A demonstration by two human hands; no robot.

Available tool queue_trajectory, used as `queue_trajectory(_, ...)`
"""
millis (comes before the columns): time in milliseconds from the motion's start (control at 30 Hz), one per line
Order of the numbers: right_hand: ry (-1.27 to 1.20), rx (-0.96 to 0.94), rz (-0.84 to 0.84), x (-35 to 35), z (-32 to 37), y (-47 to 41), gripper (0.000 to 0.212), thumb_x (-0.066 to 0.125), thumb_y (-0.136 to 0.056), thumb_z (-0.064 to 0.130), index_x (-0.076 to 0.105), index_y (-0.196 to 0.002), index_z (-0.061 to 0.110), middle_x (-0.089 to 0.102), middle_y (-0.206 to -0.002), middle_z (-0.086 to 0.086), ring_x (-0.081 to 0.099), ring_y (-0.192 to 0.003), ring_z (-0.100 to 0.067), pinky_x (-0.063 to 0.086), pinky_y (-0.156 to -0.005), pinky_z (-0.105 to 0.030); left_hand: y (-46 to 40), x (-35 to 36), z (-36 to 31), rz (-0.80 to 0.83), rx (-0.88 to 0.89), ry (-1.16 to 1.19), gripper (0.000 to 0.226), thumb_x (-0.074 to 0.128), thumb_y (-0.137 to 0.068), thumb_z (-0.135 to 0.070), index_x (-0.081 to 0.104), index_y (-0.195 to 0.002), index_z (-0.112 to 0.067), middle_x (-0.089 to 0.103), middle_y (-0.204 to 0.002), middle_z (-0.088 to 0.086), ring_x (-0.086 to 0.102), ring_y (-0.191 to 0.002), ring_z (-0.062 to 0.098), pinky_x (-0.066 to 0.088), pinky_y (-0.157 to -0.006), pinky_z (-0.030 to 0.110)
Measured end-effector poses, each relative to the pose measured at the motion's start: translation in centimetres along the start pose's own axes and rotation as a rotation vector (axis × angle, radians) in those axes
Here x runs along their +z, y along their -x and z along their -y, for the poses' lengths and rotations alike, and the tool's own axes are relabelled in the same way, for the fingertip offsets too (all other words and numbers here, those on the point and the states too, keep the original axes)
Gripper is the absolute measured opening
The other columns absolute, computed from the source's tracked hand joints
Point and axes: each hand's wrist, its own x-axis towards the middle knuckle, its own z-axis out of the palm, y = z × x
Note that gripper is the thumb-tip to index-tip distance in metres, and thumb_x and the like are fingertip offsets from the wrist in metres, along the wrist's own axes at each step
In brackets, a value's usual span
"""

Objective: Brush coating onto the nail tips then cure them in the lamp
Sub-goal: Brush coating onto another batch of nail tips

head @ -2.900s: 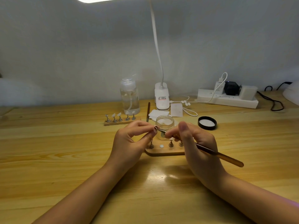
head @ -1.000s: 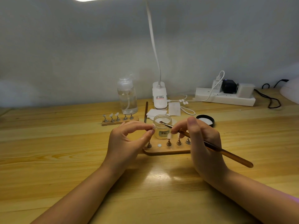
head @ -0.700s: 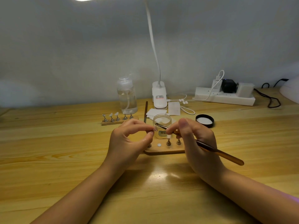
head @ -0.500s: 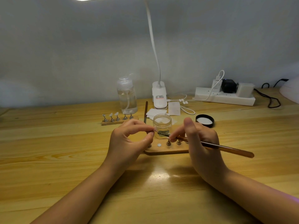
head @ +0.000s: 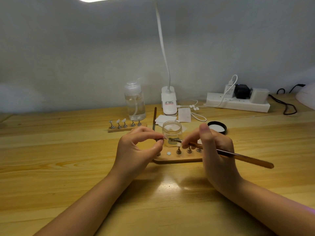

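Observation:
My left hand (head: pixel 138 150) pinches a small nail tip holder (head: pixel 161 139) between thumb and forefinger, just above the near wooden stand (head: pixel 177 159). My right hand (head: pixel 214 150) grips a brown brush (head: pixel 238 155) like a pen, its bristles pointing left toward the pinched holder. The brush tip lies in front of the open clear jar (head: pixel 172 133). Several metal pegs stand on the near stand, with one bare white spot (head: pixel 168 153). A second stand (head: pixel 127 127) with nail tips sits at the back left. The white curing lamp (head: pixel 306 96) shows at the far right edge.
A pump bottle (head: pixel 134 103), a white desk lamp base (head: pixel 168 103), white wipes (head: pixel 166 119), another brush (head: pixel 154 120), the jar's black lid (head: pixel 217 127) and a power strip (head: pixel 238 103) with cables line the back of the wooden table (head: pixel 51 167).
My right hand dipped the brush toward the jar, then swung its bristles back to the holder in my left hand. The left hand has kept its pinch almost still.

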Motion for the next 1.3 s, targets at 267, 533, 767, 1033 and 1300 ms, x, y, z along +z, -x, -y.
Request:
queue_trajectory(267,0.001,0.02,0.016,0.05,0.03,0.0,0.042,0.033,-0.089,0.034,0.06,-0.061,0.019,0.061,-0.058,0.001,0.058,-0.057,-0.005,0.045,-0.06,-0.015,-0.11,0.14,-0.04,0.004,0.006,-0.003,0.027,0.07,-0.073,-0.005,0.067,-0.08,-0.031,0.063,-0.081,-0.014,0.058,-0.082,0.001,0.048,-0.073,0.014)
queue_trajectory(533,0.066,-0.005,0.032,0.35,0.11,-0.11,0.04,0.035,-0.09,0.038,0.062,-0.071,0.016,0.064,-0.071,0.001,0.062,-0.072,-0.008,0.05,-0.067,-0.026,-0.12,0.09,-0.04,0.012,0.027,-0.006,0.028,0.069,-0.075,-0.004,0.065,-0.083,-0.03,0.065,-0.086,-0.01,0.058,-0.085,0.002,0.046,-0.075,0.011)
queue_trajectory(767,-0.033,0.017,-0.008,0.26,0.16,-0.02,0.043,0.031,-0.089,0.031,0.062,-0.063,0.016,0.063,-0.06,0.003,0.059,-0.058,-0.003,0.044,-0.058,-0.012,-0.59,0.44,-0.05,0.015,0.033,-0.003,0.028,0.069,-0.075,-0.004,0.065,-0.083,-0.031,0.064,-0.087,-0.013,0.058,-0.088,0.0,0.044,-0.077,0.008)
queue_trajectory(1033,-0.019,0.029,0.002,0.25,0.15,0.09,0.042,0.032,-0.088,0.033,0.062,-0.062,0.019,0.063,-0.058,0.004,0.06,-0.057,-0.003,0.044,-0.058,-0.011,-0.23,0.16,-0.1,0.026,0.042,-0.003,0.027,0.069,-0.075,-0.004,0.065,-0.083,-0.03,0.064,-0.087,-0.014,0.058,-0.088,0.0,0.044,-0.078,0.009)
queue_trajectory(1300,0.029,0.022,0.005,0.49,0.17,-0.06,0.036,0.036,-0.089,0.035,0.063,-0.07,0.02,0.065,-0.07,0.006,0.062,-0.07,-0.004,0.047,-0.066,-0.016,-0.03,-0.03,0.02,0.022,0.04,0.004,0.026,0.069,-0.074,-0.004,0.066,-0.082,-0.029,0.065,-0.086,-0.012,0.059,-0.086,0.0,0.044,-0.078,0.009)
